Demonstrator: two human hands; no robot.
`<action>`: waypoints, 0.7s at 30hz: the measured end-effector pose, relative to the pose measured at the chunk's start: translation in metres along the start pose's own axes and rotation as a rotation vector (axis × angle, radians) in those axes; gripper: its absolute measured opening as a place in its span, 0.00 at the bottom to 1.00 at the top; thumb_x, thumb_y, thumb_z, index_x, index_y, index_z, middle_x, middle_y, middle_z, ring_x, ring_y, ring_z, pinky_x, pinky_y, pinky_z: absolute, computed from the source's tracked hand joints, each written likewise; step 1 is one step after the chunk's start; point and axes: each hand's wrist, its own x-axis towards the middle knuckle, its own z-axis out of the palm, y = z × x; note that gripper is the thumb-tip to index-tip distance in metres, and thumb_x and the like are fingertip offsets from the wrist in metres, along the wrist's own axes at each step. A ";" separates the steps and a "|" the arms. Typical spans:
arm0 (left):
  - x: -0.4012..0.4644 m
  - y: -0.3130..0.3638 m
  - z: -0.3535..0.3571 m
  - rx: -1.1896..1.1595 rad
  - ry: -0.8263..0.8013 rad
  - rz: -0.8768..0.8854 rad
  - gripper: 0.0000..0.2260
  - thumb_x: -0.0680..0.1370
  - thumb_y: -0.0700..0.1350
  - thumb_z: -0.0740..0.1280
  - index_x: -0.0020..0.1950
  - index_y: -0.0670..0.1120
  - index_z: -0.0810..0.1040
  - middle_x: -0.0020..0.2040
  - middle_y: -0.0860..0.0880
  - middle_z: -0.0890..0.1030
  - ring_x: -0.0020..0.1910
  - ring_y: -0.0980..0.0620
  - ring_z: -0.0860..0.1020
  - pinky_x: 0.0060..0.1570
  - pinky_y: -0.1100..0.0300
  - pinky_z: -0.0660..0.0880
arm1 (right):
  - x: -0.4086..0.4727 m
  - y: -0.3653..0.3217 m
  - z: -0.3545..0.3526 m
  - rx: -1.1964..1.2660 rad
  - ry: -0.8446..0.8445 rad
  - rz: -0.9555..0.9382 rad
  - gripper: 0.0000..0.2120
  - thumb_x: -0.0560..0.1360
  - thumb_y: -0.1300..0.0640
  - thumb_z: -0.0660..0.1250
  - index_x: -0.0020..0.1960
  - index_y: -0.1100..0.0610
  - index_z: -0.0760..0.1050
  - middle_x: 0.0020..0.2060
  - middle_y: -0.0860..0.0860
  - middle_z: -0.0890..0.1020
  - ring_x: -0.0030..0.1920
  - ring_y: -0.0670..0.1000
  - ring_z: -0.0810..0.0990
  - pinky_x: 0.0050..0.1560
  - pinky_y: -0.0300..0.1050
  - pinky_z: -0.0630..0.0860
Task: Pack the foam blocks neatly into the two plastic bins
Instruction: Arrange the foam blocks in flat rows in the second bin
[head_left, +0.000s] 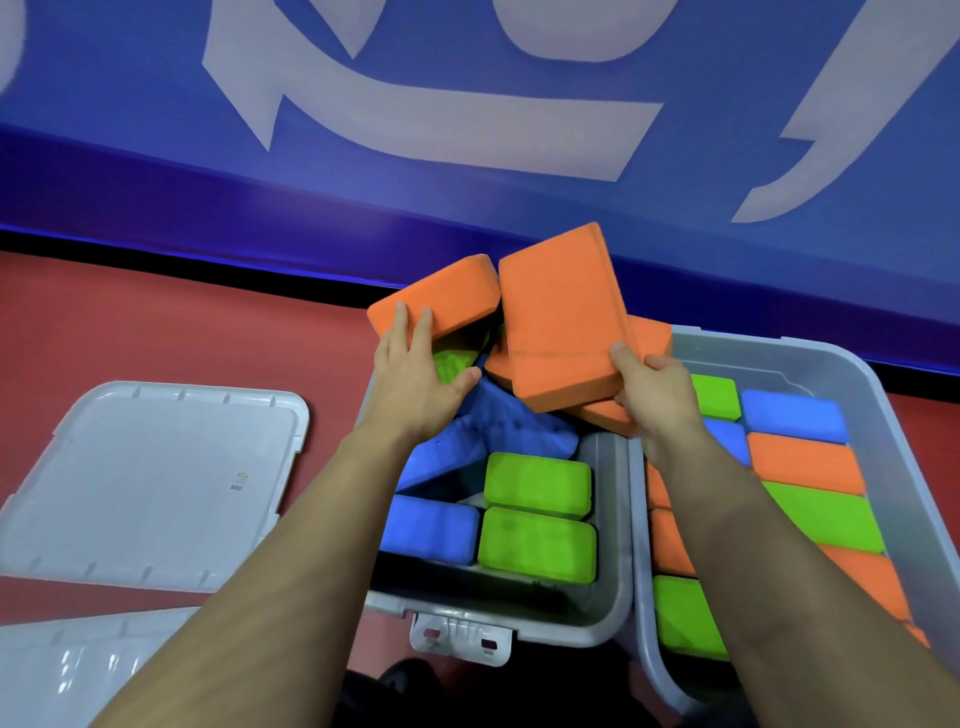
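Little can be read here. The blue banner (156, 104) behind the bins carries very large white strokes (431, 119), parts of characters or a logo cut off by the frame, so no word or letter can be made out. The grey lid (150, 483) lying on the red floor bears a small sticker (239, 481) with orange and dark print, too small and blurred to read.

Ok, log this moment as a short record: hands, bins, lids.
left hand: holds an orange block over the left bin
right hand: holds a tilted orange block
left bin: blue and green blocks, partly jumbled
right bin: blocks in neat rows
lids: on the floor, left of the bins
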 end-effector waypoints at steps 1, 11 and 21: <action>-0.001 0.001 0.000 -0.001 -0.006 0.005 0.41 0.78 0.58 0.69 0.82 0.46 0.51 0.82 0.42 0.44 0.80 0.39 0.50 0.77 0.48 0.50 | 0.004 0.003 0.000 0.052 -0.004 0.012 0.43 0.60 0.31 0.70 0.65 0.57 0.77 0.55 0.48 0.83 0.53 0.52 0.83 0.60 0.54 0.79; -0.004 0.003 0.001 -0.028 -0.068 0.012 0.42 0.78 0.58 0.69 0.83 0.49 0.48 0.83 0.47 0.41 0.80 0.42 0.48 0.77 0.48 0.50 | -0.004 -0.001 -0.003 -0.057 -0.003 -0.027 0.35 0.68 0.36 0.69 0.69 0.54 0.72 0.65 0.52 0.77 0.61 0.56 0.78 0.67 0.57 0.75; -0.009 -0.005 -0.006 -0.077 0.105 -0.006 0.19 0.76 0.52 0.72 0.64 0.47 0.74 0.59 0.47 0.75 0.59 0.45 0.75 0.55 0.52 0.72 | -0.033 -0.012 -0.004 -0.417 0.184 -0.333 0.15 0.76 0.41 0.68 0.54 0.52 0.74 0.55 0.51 0.78 0.56 0.55 0.77 0.52 0.48 0.72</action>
